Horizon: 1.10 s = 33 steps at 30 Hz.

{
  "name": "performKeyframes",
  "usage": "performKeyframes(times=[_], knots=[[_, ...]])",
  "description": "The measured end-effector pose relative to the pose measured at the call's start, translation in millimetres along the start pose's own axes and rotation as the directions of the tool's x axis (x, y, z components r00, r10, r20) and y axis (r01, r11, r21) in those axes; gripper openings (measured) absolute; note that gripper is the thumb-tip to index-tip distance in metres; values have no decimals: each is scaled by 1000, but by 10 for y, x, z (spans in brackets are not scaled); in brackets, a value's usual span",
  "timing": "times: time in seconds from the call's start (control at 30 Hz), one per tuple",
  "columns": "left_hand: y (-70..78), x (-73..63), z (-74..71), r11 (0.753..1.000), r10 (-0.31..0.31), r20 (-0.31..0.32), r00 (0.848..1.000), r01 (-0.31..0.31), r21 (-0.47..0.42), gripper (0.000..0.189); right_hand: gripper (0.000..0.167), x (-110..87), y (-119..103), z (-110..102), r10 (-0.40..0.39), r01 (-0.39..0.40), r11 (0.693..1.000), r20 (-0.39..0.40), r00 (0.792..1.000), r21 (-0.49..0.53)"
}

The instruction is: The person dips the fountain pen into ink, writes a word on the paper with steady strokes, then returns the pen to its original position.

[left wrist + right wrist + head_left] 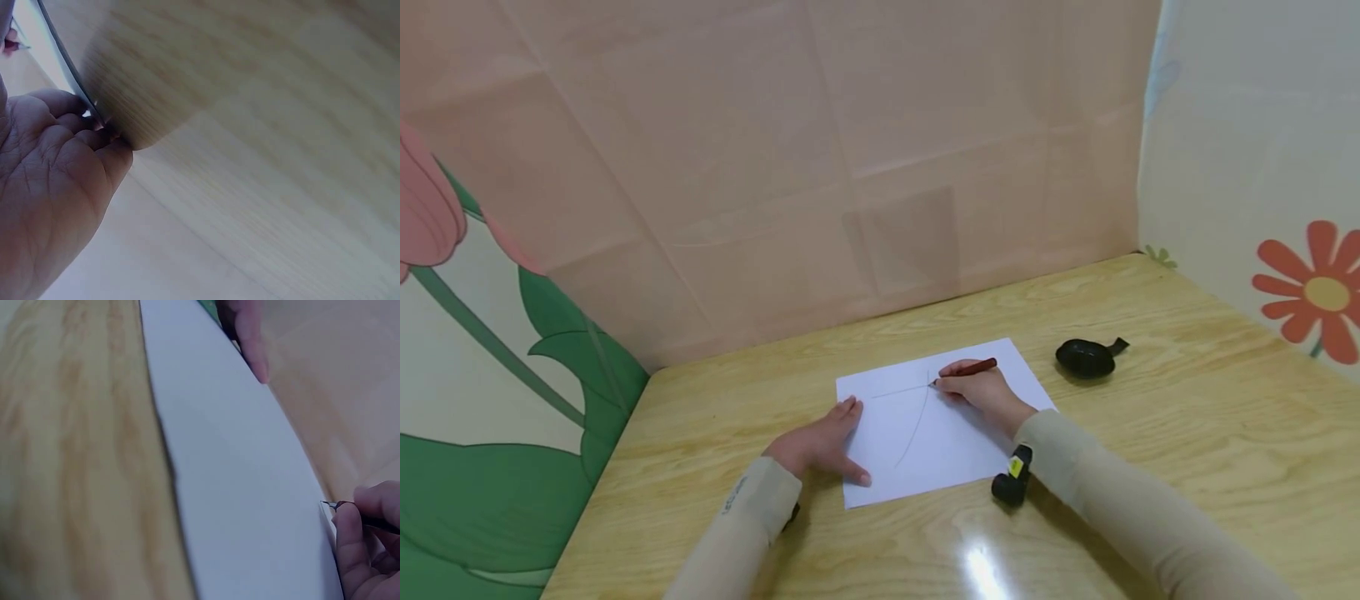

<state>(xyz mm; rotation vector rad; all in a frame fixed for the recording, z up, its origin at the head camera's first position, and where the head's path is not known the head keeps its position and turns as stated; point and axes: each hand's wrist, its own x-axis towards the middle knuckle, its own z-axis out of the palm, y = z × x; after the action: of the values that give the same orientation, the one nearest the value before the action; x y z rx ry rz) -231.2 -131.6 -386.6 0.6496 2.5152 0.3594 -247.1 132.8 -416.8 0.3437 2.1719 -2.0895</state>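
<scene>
A white sheet of paper [955,446] lies on the table, with a thin near-horizontal line and a long curved line drawn on it. My right hand [985,394] pinches a dark red pencil [979,367] between thumb and fingers. Its tip meets the paper where the two lines cross. Over the sheet's left edge my left hand [823,442] rests, thumb and fingers spread apart. The left wrist view shows the palm of that hand [53,165] beside the paper's edge. From the right wrist, the pencil's tip and the pinching fingers [350,534] appear at the lower right.
A black rounded object [1085,358] with a short tail stands on the wooden table [700,467], right of the paper. A pink cloth backdrop [760,167] rises behind, and a flower-patterned sheet [1217,167] hangs at the right.
</scene>
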Motion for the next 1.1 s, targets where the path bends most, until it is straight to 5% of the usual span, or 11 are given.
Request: performKeyframes(times=[1.1], knots=[[30,-45,-14,1000,-4,7,1000,4,-16,111,16,-150,-19,-113,-2,4,985,13,1000,-172]])
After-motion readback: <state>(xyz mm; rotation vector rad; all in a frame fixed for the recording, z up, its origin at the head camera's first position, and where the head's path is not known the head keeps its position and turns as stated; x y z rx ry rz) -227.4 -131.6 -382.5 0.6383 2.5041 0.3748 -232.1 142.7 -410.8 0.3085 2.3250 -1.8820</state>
